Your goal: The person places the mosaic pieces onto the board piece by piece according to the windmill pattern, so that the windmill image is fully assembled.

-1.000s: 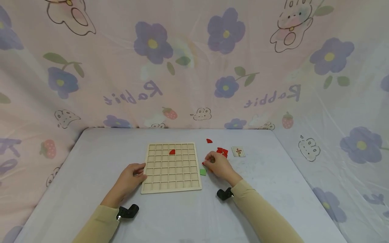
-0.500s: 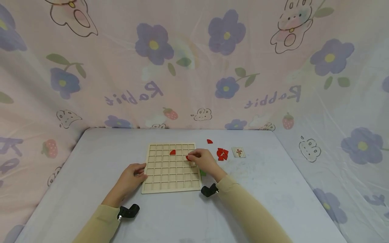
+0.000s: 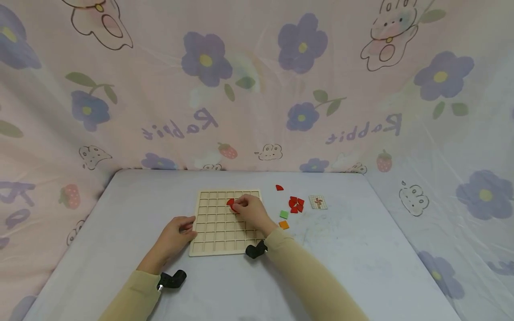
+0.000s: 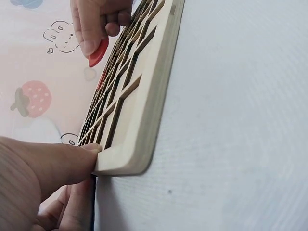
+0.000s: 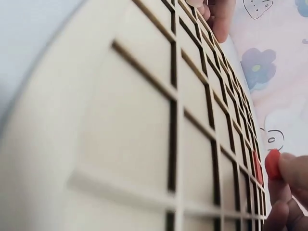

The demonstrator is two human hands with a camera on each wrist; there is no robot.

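A pale wooden grid board [image 3: 214, 239] lies on the table. At its left edge, my left hand [image 3: 175, 236] grips the rim, thumb [image 4: 72, 161] on top and fingers against the side. Over the upper middle of the board, my right hand [image 3: 254, 214] pinches a small red piece [image 4: 99, 54] between thumb and fingertips. In the right wrist view this red piece [image 5: 273, 164] is held just above the grid. Close by, a red quarter-circle piece [image 3: 230, 202] sits in a cell; part of it may be hidden by the fingers.
Right of the board lie a green square [image 3: 283, 214], an orange square [image 3: 283, 225] and a cluster of red pieces [image 3: 296, 205]. A single red quarter-circle [image 3: 279, 187] lies farther back. Beside the cluster is a small pattern card [image 3: 318, 202]. A printed cloth [image 3: 257, 89] hangs behind.
From beside the board, my right hand has carried the red piece leftward over the grid, close to the seated red piece. The red cluster and orange square are uncovered. My left hand stays put.
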